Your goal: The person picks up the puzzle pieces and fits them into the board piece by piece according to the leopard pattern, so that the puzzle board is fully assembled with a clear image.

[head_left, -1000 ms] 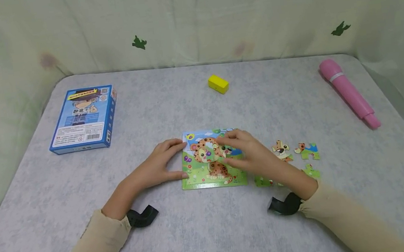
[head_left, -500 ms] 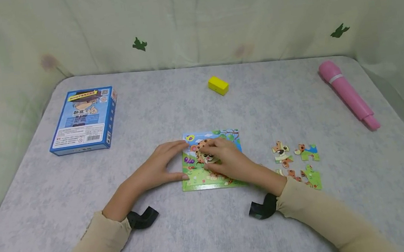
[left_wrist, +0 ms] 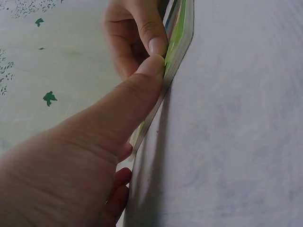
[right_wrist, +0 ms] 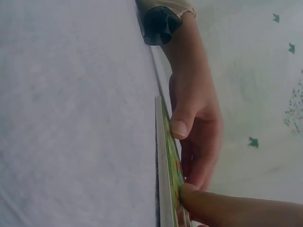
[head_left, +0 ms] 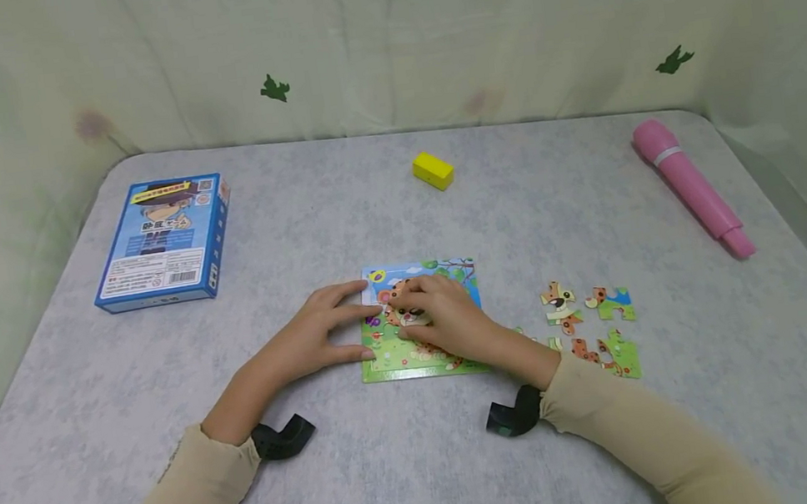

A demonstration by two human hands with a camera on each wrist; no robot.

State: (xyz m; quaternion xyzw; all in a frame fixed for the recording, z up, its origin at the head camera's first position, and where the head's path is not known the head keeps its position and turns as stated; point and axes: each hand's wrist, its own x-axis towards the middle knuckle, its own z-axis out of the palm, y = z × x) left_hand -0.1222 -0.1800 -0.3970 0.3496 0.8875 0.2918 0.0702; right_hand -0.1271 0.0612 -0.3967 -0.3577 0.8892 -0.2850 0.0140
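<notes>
A jigsaw puzzle board [head_left: 424, 359] with a cartoon leopard picture lies flat on the table, in the middle of the head view. My left hand [head_left: 307, 331] is at its left edge, fingers fairly straight and spread, thumb touching the lower left corner. Over the leopard's face, my right hand [head_left: 449, 318] pinches a puzzle piece [head_left: 411, 316] between thumb and fingers, low on the board. The fingers partly cover that piece. Both wrist views show the board's thin edge; in the left wrist view the left thumb [left_wrist: 151, 66] presses on it.
Several loose puzzle pieces [head_left: 620, 353] lie right of the board, some partly behind the right forearm. A blue box [head_left: 156, 244] sits at the back left, a yellow block [head_left: 433, 170] at the back middle and a pink microphone-shaped thing [head_left: 694, 187] at the back right.
My right hand has moved left across the board with the puzzle piece, to the leopard's face on the left. One left finger has spread further onto the board.
</notes>
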